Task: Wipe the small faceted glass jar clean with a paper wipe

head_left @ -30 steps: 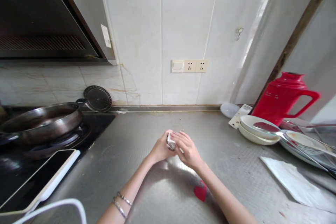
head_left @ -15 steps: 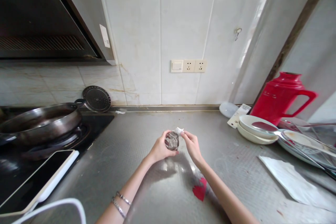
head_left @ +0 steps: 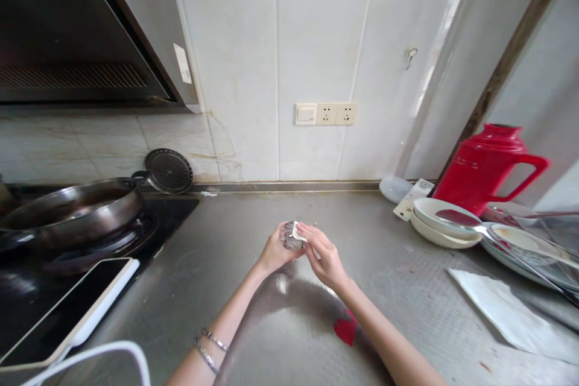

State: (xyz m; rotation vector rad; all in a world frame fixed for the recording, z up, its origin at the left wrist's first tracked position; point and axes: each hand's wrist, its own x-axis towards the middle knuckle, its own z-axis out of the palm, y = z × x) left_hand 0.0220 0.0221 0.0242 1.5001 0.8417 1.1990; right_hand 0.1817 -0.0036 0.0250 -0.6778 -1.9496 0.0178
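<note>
Glass (head_left: 292,241), it appears, is grasped by the left hand (head_left: 272,254), over the tabletop (head_left: 244,220); against it, just right of that grip, white tissue (head_left: 295,230) is pinched by the right hand (head_left: 326,260). Wiping seems under way; a steady left hold is called for.

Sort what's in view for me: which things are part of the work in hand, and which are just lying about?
In hand:
- small patterned object, in the left hand
- white wad, held against it by the right hand

Lying about, untouched:
- pan
- phone
- red flask
- stacked bowls
- white sheet
</note>
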